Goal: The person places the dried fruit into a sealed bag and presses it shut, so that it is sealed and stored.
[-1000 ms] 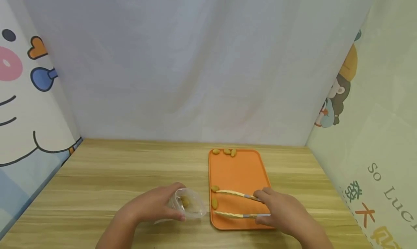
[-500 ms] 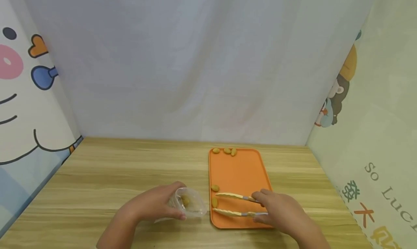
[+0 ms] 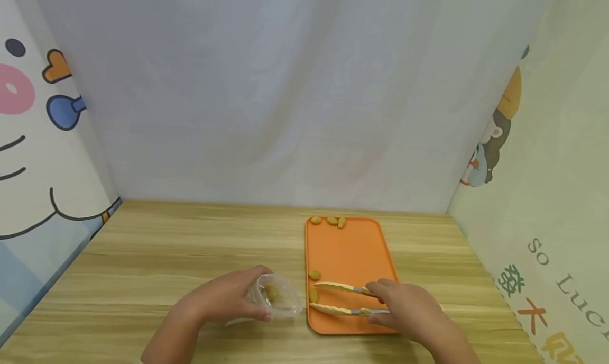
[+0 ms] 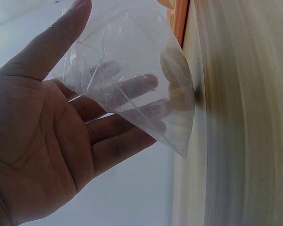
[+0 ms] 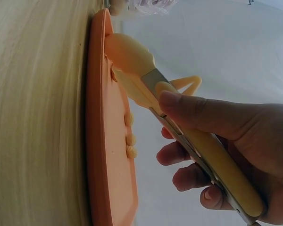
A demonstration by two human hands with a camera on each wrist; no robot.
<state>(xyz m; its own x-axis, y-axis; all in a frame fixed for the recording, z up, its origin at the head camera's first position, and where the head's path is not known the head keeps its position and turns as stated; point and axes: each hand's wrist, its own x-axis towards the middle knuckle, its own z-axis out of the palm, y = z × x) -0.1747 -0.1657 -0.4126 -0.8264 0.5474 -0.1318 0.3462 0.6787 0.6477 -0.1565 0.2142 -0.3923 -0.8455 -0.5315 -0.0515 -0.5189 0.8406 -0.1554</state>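
My left hand (image 3: 228,300) holds a clear plastic bag (image 3: 288,299), its mouth tilted to the right beside an orange tray (image 3: 352,255). Brown lumpy pieces (image 4: 176,70) lie at the bag's bottom in the left wrist view. Over the tray's front half, my right hand (image 3: 411,308) grips yellow-and-metal tongs (image 3: 335,286), thumb on one arm and fingers on the other. Spread apart, the tong tips flank a yellow-brown oval piece (image 3: 313,295) near the tray's left rim; contact cannot be made out. Just behind the far tip is another oval piece (image 3: 314,275).
Several more oval pieces (image 3: 332,221) lie along the tray's back edge. The wood-grain table (image 3: 190,237) meets a white curtain (image 3: 285,115) behind, and printed cloths hang at left and right.
The tongs have shifted slightly left and back, so their tips now stand on both sides of the front oval piece. My left hand and the bag have stayed almost still.
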